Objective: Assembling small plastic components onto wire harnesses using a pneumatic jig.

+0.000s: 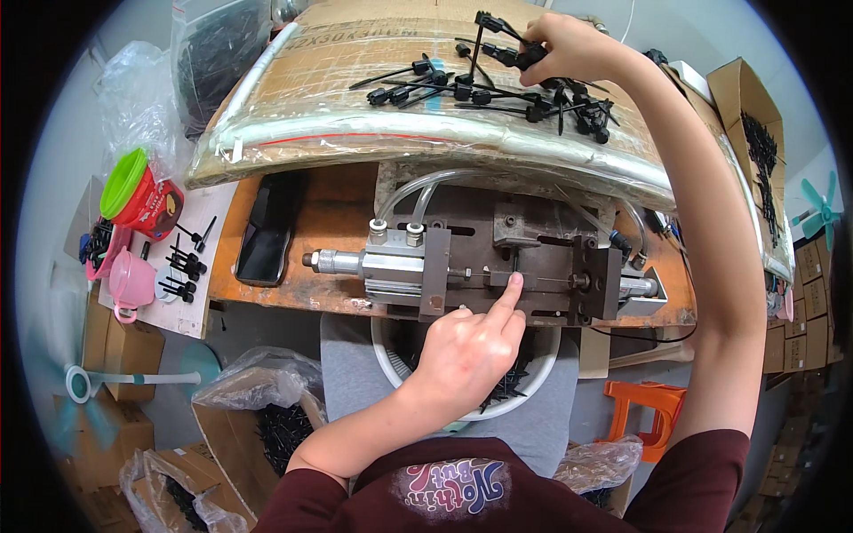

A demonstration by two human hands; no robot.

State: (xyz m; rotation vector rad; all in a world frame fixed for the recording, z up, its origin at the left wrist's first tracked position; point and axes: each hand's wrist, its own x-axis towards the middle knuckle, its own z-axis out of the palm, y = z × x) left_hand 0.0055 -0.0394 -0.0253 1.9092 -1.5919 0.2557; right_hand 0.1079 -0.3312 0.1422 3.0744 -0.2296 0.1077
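My left hand [471,351] reaches over the near side of a metal pneumatic fixture [555,266]. Its index finger is stretched out, with the tip on a small black piece in the middle of the fixture; the other fingers curl loosely and hold nothing visible. Above the cardboard-covered shelf, my right hand [573,49] is closed on several black plastic pieces [511,55] with thick heads and thin stems. Similar black pieces [475,91] lie scattered on the shelf below it. My fingers partly hide the held ones.
A white tub [382,355] of black pieces sits on my lap under the fixture. To the left are a black tray [267,226], a red and green bucket [142,200] and a pink cup [131,282]. Clear air hoses [462,174] arch behind the fixture. An orange stool [653,410] stands lower right.
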